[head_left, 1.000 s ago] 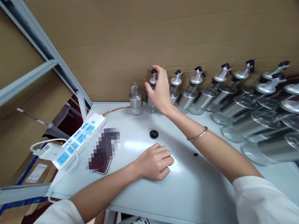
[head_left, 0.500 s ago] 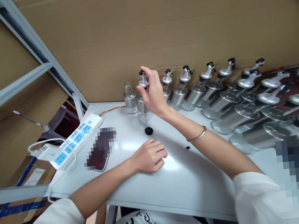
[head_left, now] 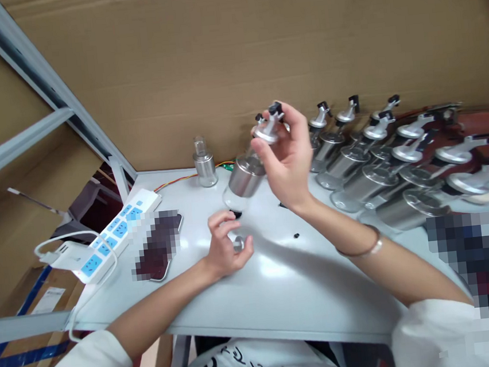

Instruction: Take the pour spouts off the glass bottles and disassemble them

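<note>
My right hand (head_left: 287,156) grips the neck and silver spout cap of a glass bottle with a steel sleeve (head_left: 246,176), which tilts in the air with its base toward the lower left. Below that base, my left hand (head_left: 227,246) is palm up with its fingers curled around a small silver piece (head_left: 238,243). A black round part (head_left: 237,213) shows partly behind the left fingertips. One bottle without a spout (head_left: 205,167) stands at the back. A tiny black piece (head_left: 297,235) lies on the table to the right of my left hand.
Several spouted bottles (head_left: 350,162) stand in rows on the right. On the left are a white power strip (head_left: 117,233) with a cable and a phone (head_left: 159,246). A cardboard wall (head_left: 216,65) rises behind the grey table (head_left: 282,301). Thin wires run along the back.
My right hand has lifted a spouted bottle off the table and moved right with it. My left hand has turned palm up and now has a small silver piece.
</note>
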`<state>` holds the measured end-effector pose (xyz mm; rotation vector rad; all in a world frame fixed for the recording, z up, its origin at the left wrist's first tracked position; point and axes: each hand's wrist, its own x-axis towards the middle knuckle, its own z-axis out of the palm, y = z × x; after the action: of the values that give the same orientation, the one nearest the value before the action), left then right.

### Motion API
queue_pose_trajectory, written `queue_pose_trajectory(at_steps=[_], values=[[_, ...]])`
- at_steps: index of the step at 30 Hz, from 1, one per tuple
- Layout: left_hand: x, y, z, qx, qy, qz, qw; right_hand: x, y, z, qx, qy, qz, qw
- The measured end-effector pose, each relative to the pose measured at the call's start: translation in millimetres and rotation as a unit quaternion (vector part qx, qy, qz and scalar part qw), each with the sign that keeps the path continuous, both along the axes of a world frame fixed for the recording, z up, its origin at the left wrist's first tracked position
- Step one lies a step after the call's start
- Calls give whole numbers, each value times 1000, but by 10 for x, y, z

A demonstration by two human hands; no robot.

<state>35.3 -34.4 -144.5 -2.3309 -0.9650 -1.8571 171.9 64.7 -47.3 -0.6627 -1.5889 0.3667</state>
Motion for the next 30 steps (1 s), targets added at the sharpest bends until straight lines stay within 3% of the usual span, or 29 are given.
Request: queue_pose_trajectory(at_steps=[5,8,12,16,19,22,26,30], values=[[129,-135,15,13,-47,-33,998,281,-642,-72,-135,114,72,982],[246,-316,35,-88,-61,-115,988,399,-1004,-112,-172,125,112,971],[352,-510,49,-313,-100,-259,908,485,-1339,-135,-192,120,164,960],[385,-593,105,-497,-80,-298,811,497,-1516,-164,-192,104,233,948],[400,-627,151,-510,-80,-309,799,503,-1592,-193,-216,97,240,941],[413,-643,182,-509,-87,-314,797,509,-1641,-214,-244,37,203,947],[422,-636,201,-530,-102,-345,768,462,-1673,-238,-221,-16,149,964],[427,-617,218,-519,-94,-345,777,374,-1699,-227,-203,-3,111,973]])
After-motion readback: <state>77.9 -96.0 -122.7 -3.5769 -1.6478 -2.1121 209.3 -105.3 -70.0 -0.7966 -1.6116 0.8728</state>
